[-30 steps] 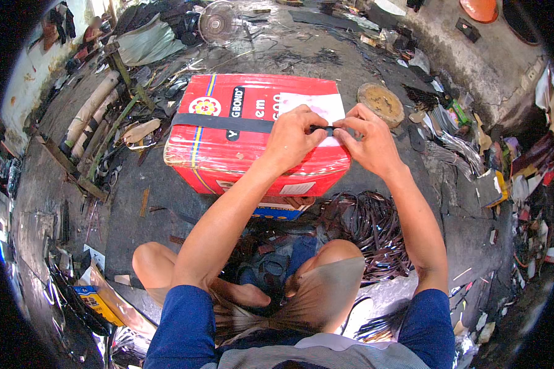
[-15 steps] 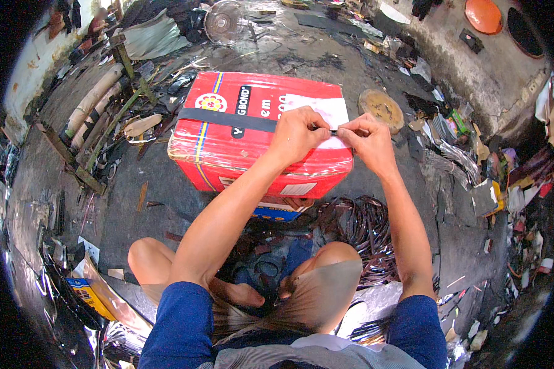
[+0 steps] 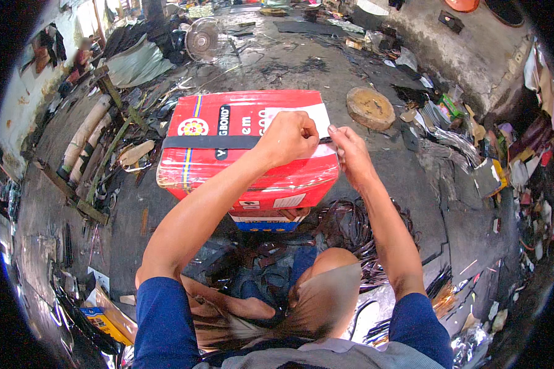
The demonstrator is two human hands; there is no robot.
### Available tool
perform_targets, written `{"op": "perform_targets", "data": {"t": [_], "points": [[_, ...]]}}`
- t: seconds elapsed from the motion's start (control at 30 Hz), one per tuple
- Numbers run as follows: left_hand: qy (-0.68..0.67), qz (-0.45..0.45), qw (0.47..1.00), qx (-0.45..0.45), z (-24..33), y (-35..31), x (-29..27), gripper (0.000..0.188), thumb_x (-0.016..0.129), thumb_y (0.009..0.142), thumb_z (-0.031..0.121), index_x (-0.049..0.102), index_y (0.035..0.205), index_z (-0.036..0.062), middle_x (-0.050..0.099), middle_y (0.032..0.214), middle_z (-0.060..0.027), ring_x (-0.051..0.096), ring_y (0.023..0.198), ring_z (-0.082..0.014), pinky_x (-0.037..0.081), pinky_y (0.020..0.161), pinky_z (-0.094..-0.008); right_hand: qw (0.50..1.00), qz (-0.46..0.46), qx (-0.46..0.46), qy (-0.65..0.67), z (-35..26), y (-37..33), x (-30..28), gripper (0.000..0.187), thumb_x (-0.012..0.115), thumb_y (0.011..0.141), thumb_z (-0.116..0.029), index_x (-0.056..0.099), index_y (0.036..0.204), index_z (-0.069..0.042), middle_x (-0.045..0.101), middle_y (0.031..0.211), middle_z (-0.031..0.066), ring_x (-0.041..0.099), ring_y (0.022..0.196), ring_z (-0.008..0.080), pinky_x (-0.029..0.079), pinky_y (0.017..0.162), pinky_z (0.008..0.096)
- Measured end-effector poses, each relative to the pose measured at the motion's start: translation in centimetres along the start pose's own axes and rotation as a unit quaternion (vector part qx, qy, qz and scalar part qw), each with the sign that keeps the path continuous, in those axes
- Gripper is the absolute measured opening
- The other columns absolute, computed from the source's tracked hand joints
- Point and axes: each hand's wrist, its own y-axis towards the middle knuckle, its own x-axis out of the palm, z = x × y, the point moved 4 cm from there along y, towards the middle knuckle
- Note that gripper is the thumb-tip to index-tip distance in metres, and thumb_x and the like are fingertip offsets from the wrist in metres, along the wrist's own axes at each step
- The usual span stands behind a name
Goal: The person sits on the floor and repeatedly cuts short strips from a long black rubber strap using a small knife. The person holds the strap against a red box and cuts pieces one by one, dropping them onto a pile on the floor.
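In front of me is a red cardboard box (image 3: pixel 181 167), shiny on the outside, with a white paper patch (image 3: pixel 319 117) on top. A flat black strip (image 3: pixel 210 142) runs across its top from the left edge and passes under my left hand (image 3: pixel 288 139). The fingers of that hand are curled closed on the strip near the box's right side. Just right of it, my right hand (image 3: pixel 353 150) pinches the strip's short dark end at the box's right edge. How the fingertips meet the strip is partly hidden.
Beneath the red box sits a blue and white box (image 3: pixel 264 224). Dark strips (image 3: pixel 349 229) lie heaped near my knee. A round wooden block (image 3: pixel 370 107) stands to the right, a wooden frame (image 3: pixel 74 195) to the left. Beyond is a fan (image 3: pixel 202 39); scraps line the right wall.
The view has shifted, so the red box appears lower and further left. My hands have moved slightly apart, and more of the strip's dark end shows between them.
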Motion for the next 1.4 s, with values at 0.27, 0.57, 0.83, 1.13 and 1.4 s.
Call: {"op": "perform_targets", "data": {"t": [0.27, 0.57, 0.83, 1.13, 1.4], "points": [[-0.075, 0.045, 0.996, 0.001, -1.2, -0.2, 1.6, 0.012, 0.075, 0.078, 0.013, 0.076, 0.081, 0.002, 0.07, 0.079, -0.0101, 0.068, 0.069, -0.0181, 0.054, 0.064, -0.0312, 0.975, -0.051, 0.041, 0.211, 1.8, -0.2, 0.4, 0.022, 0.063, 0.099, -0.028, 0.054, 0.085, -0.014, 0.049, 0.067, -0.0059, 0.042, 0.047, 0.0045, 0.028, 0.039, 0.0191], [-0.138, 0.047, 0.989, -0.01, -1.4, 0.1, 2.7, 0.009, 0.075, 0.078, 0.01, 0.076, 0.08, 0.0016, 0.069, 0.079, -0.0074, 0.066, 0.07, -0.0134, 0.052, 0.064, -0.0286, 0.994, 0.017, 0.066, 0.08, -0.6, 0.6, -0.6, 0.039, 0.063, 0.096, -0.047, 0.06, 0.089, -0.009, 0.059, 0.071, 0.004, 0.056, 0.055, 0.0132, 0.041, 0.043, 0.0293], [-0.141, 0.041, 0.989, -0.035, -1.3, 0.0, 2.4, 0.008, 0.073, 0.076, 0.008, 0.076, 0.081, 0.0024, 0.069, 0.08, -0.0052, 0.065, 0.069, -0.0104, 0.051, 0.062, -0.0265, 0.91, 0.151, -0.181, -0.341, -1.5, 4.2, -0.4, 0.031, 0.065, 0.092, -0.027, 0.067, 0.088, 0.004, 0.069, 0.088, 0.0268, 0.068, 0.087, 0.0427, 0.051, 0.078, 0.0481], [-0.127, 0.038, 0.99, -0.042, -0.9, 0.1, 2.2, 0.009, 0.073, 0.078, 0.008, 0.076, 0.082, 0.0008, 0.069, 0.081, -0.0047, 0.065, 0.07, -0.0094, 0.051, 0.061, -0.0252, 0.934, 0.2, -0.115, -0.273, 17.2, 5.2, -4.4, 0.033, 0.067, 0.091, -0.029, 0.068, 0.086, 0.004, 0.07, 0.089, 0.027, 0.068, 0.086, 0.0441, 0.051, 0.078, 0.0488], [-0.11, 0.045, 0.993, -0.027, -0.9, 0.4, 2.4, 0.008, 0.074, 0.079, 0.007, 0.077, 0.084, 0.0013, 0.071, 0.083, -0.0048, 0.067, 0.074, -0.0104, 0.053, 0.064, -0.0246, 0.901, 0.201, 0.084, -0.374, 36.1, 1.1, -8.3, 0.027, 0.066, 0.09, -0.023, 0.066, 0.085, 0.003, 0.07, 0.094, 0.0272, 0.066, 0.093, 0.0466, 0.051, 0.083, 0.0526]]}}
